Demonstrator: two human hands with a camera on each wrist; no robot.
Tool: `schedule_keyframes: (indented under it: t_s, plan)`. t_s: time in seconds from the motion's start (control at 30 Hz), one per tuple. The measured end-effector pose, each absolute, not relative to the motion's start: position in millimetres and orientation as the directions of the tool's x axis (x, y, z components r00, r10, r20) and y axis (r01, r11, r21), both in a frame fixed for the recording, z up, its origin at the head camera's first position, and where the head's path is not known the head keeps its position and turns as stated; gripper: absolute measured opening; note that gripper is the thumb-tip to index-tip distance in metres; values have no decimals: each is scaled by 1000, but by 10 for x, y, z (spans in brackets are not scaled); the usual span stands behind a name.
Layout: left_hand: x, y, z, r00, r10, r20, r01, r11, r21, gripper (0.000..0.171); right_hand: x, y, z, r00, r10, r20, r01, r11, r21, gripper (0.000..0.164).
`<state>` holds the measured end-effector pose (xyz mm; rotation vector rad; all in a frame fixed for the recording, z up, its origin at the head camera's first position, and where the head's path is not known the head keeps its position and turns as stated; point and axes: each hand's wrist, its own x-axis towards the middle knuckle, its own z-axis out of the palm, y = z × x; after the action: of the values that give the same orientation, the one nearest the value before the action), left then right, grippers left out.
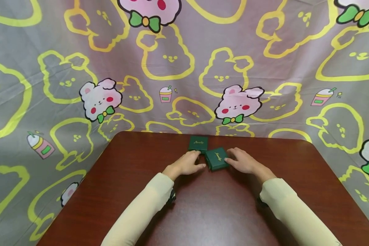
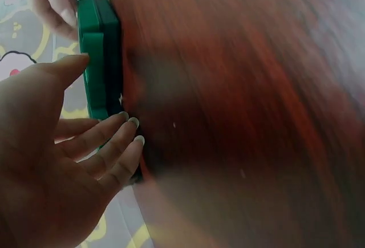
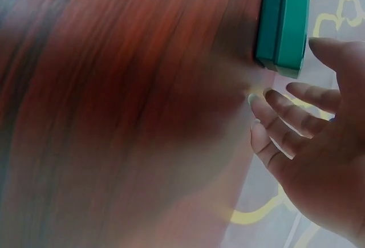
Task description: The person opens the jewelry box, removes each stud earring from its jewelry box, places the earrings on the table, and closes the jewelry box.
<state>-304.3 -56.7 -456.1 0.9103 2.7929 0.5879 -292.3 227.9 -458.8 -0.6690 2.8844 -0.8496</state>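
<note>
Two dark green boxes with gold lettering lie on the table. The nearer box (image 1: 216, 159) sits turned at an angle, close to the front right corner of the farther box (image 1: 198, 142). My left hand (image 1: 189, 163) is between them and to the left, fingers loosely extended near the farther box and thumb pointing at the nearer one. To the right of the nearer box is my right hand (image 1: 241, 160), its thumb at the box's edge. In the right wrist view, the fingers of that hand (image 3: 325, 128) are spread and relaxed beside the green box (image 3: 285, 25).
A reddish-brown wooden table (image 1: 203, 212) extends under both forearms. Behind and beside it hangs a patterned cloth (image 1: 184, 68) with cartoon animals and cups, close to the table's far edge. Both wrists wear dark bands, partly hidden under pale sleeves (image 1: 141, 208).
</note>
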Motion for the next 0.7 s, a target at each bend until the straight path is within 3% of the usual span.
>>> schedule_keyframes:
  t_s: [0.23, 0.47, 0.7]
  plan:
    - [-3046, -421, -4575, -822, 568, -43, 507, 763, 401, 60, -2985, 2180, -4623, -912, -404, 74, -378, 756, -535, 50]
    - [-3025, -316, -4562, -827, 553, -100, 446, 755, 482, 62, -2992, 2150, -4657, -918, -394, 46, -353, 757, -550, 47]
    - [-3061, -292, -4561, -843, 532, -76, 423, 744, 518, 64, -3013, 2148, -4655, -919, -390, 57, -353, 748, -562, 45]
